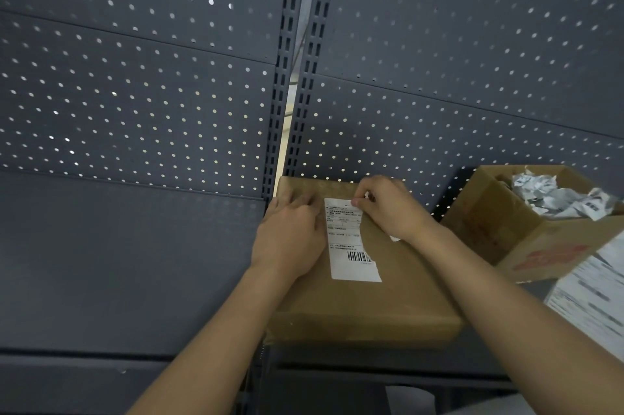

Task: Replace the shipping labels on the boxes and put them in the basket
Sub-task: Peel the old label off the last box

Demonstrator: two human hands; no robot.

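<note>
A closed cardboard box (364, 296) lay flat on the grey shelf (118, 262), directly under both hands. The left hand (290, 239) rested palm-down on the box top, fingers flat and grasping nothing, just left of the white shipping label (351, 245). The right hand (388, 208) pinched the label's upper right corner between thumb and fingertips. To the right of the right hand stood an open carton (526, 232) holding crumpled labels (560, 198). Printed sheets (594, 300) lay below that carton.
</note>
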